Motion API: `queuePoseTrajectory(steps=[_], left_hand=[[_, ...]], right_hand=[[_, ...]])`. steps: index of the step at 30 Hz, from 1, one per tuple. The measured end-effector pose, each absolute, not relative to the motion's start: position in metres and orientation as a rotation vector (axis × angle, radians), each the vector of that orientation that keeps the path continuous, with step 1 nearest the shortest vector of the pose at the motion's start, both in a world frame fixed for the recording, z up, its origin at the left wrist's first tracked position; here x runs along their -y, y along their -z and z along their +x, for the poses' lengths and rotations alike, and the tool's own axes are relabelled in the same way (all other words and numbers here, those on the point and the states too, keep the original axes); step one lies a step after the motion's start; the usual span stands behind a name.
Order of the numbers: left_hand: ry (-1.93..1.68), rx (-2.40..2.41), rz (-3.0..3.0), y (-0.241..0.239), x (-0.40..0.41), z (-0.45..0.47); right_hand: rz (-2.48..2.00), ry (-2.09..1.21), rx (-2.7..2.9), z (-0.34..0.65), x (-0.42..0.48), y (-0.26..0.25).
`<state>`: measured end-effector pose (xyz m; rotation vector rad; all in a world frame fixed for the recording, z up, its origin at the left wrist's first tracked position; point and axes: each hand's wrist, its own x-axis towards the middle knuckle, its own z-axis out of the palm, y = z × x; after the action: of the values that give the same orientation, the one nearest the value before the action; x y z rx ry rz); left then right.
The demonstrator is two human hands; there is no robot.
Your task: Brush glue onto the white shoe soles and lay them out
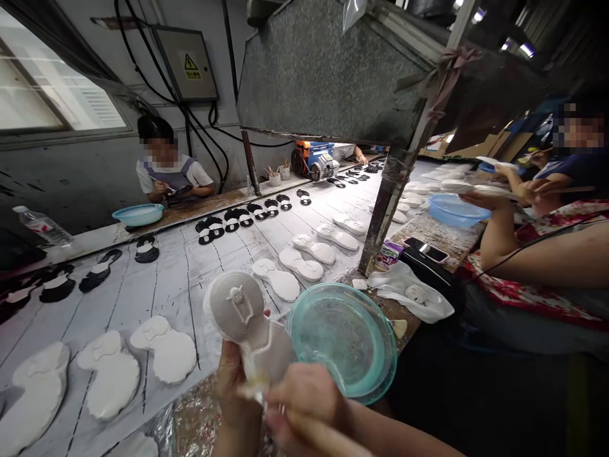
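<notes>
Window (47, 76), upper far left, with a plastic water bottle (42, 226) lying on the ledge below it. Next, a co-worker (174, 178) in a grey apron, seated across the bench, hands together over something small, near a pale blue basin (137, 214). Long white-covered workbench (143, 285), carrying rows of white sole-shaped mouldings (111, 374) and, further along, black-and-white pieces (223, 222) (these run back toward a blue-and-orange motor unit (314, 160)). Foreground: the left hand (233, 393), fingers closed around the lower part of a moulded white piece (238, 304), which is held up above the bench edge, tilted, its rounded end uppermost. Right hand (304, 406), just beside the left, fingers pressed together at the piece's lower end; what they pinch is too blurred to tell. Pair of clear teal-tinted dishes (342, 343), stacked, just right of the piece and apart from it. Beyond: metal post (390, 197), smartphone (425, 249) on a black pouch (428, 273), white cloth (409, 292), translucent blue basin (457, 211). Far right: a second co-worker's bare arm (523, 254) above a floral apron (518, 292).
</notes>
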<state>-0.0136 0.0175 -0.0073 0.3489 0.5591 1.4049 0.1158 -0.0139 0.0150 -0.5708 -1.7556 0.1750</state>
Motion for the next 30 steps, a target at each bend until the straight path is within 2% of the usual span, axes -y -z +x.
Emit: queuePoseTrajectory(steps=[2,7,9,13,17,20,22,26,30], left_hand=[[-1.319,-0.564,0.266,-0.001,-0.021,-0.016],[-1.412,-0.744,0.019,-0.024,-0.033,-0.013],[-1.412,-0.782,-0.012,-0.028,-0.038,-0.014],[-1.448,-0.805,0.018,-0.021,-0.046,-0.024],[-1.505,-0.761,0.067,-0.006,-0.050,-0.039],[-1.480,-0.690,0.185,-0.001,-0.050,-0.048],[-1.408,-0.667,0.229,-0.002,-0.048,-0.052],[-1.271,-0.620,0.237,-0.013,-0.041,-0.052],[-1.117,-0.627,0.252,-0.024,-0.034,-0.048]], right_hand=[[-0.471,-0.173,1.780,0.114,0.016,-0.013],[-0.804,-0.076,1.622,0.111,0.013,-0.014],[-0.664,0.004,1.726,0.106,0.014,-0.011],[-0.373,0.036,1.873,0.105,0.018,-0.002],[-0.627,0.026,1.775,0.106,0.018,0.001],[-0.497,0.030,1.835,0.101,0.024,0.004],[-0.455,-0.093,1.721,0.099,0.029,0.005],[-0.779,-0.694,1.604,0.116,0.020,0.001],[-0.923,-0.774,1.482,0.144,0.000,-0.003]])
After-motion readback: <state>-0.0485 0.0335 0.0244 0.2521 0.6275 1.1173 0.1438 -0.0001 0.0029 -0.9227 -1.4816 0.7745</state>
